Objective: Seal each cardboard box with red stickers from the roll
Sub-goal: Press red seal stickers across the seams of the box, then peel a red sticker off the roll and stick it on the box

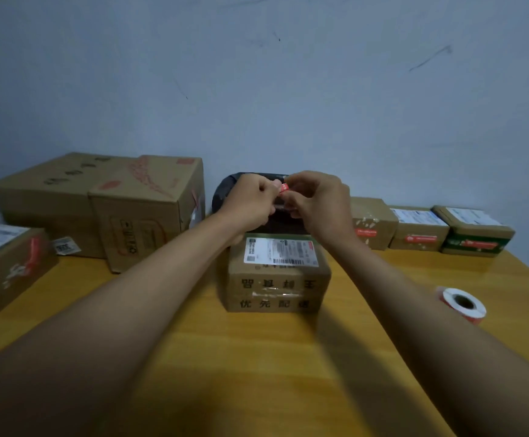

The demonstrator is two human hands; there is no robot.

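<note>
A red sticker (pixel 283 188) is pinched between the left hand (pixel 250 200) and right hand (pixel 317 203), above the cardboard box (pixel 277 279) on the table (pixel 257 357). Being light, limp and tacky, it is probably best held by its edges. The roll (pixel 462 305) lies apart, to the right.

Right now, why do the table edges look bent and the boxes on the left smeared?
Head view: the wide-angle lens bows the table edges and stretches the forearms. The left boxes and the hands pinching the red sticker are soft with blur. Lighting is dim and even, with faint shadows beside the middle box; no glare.
</note>
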